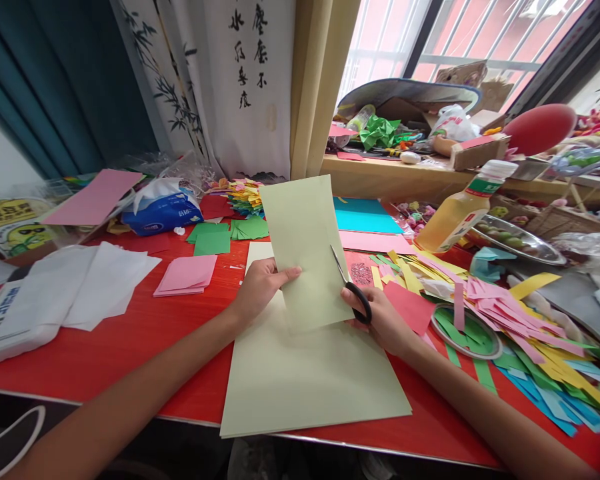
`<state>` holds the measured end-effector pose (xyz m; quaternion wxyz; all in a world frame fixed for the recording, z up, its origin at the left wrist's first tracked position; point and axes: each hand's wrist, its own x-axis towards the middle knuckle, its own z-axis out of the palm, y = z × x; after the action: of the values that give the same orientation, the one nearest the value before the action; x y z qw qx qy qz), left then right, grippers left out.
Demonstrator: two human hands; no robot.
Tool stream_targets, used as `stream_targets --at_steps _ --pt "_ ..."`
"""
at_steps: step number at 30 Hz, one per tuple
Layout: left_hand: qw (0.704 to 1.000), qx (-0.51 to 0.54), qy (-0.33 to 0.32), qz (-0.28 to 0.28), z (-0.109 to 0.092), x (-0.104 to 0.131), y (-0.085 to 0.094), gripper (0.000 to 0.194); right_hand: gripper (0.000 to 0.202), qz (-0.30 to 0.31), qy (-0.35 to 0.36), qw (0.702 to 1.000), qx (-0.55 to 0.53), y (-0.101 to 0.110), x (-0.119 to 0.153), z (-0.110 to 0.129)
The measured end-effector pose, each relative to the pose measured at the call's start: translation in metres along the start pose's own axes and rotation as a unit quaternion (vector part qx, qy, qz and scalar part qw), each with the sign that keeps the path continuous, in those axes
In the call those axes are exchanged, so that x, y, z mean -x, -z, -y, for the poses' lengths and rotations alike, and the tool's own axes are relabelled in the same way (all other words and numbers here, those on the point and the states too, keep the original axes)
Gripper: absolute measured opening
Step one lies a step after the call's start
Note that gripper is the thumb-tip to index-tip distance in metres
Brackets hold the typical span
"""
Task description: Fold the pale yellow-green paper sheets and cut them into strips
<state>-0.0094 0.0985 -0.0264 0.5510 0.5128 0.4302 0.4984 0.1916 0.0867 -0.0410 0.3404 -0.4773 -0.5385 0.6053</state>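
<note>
A pale green sheet of paper [307, 233] is held up by its left edge in my left hand [263, 287], the thumb lying across its front. My right hand [380, 317] grips a pair of scissors [357, 300] with black handles at the sheet's right edge. One thin blade shows in front of the paper; whether the other lies behind it I cannot tell. Beneath both hands, larger pale green sheets [315, 387] lie stacked on the red table [180, 353].
Pink paper squares [186, 275] and green squares [213, 240] lie to the left, near a blue tissue pack [163, 207]. On the right are coloured paper strips [510, 313], a tape roll [467, 330] and a bottle of yellow liquid [455, 213]. A metal dish [550, 257] stands behind.
</note>
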Motion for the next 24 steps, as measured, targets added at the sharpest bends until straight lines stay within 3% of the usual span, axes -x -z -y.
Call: stream_targets --at_steps 14,24 --pt "1.0 -0.001 0.006 0.026 0.0021 0.0009 -0.0005 0.03 0.047 -0.031 0.018 0.998 0.06 0.0018 -0.0012 -0.0039" --pt "1.0 0.005 0.01 0.026 0.003 -0.0013 0.0007 0.028 0.046 -0.01 0.006 0.999 0.031 0.0021 -0.0019 -0.007"
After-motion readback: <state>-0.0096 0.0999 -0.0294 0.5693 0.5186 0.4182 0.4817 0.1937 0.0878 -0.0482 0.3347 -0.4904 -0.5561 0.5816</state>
